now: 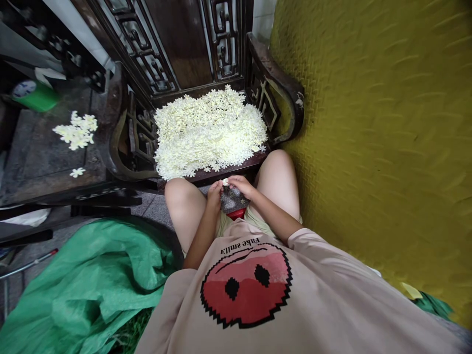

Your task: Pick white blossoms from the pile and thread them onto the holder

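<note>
Between my knees, my left hand point(215, 191) and my right hand point(240, 183) come together in front of the chair seat. A small white flower point(225, 182) is pinched between the fingertips of both hands. Just beyond them, a thick pile of white flowers point(210, 130) covers most of the dark carved wooden chair point(206, 175). The pile reaches to the seat's front edge, close to my knees. Finer detail of the held flower is too small to make out.
On the wooden table point(33, 172) at left lie a small cluster of white flowers point(76, 130), a single flower point(77, 172) and a green roll point(36, 95). A green sack point(92, 275) with green stems point(132, 332) rests on the floor. A yellow textured mat point(376, 147) stands along the right.
</note>
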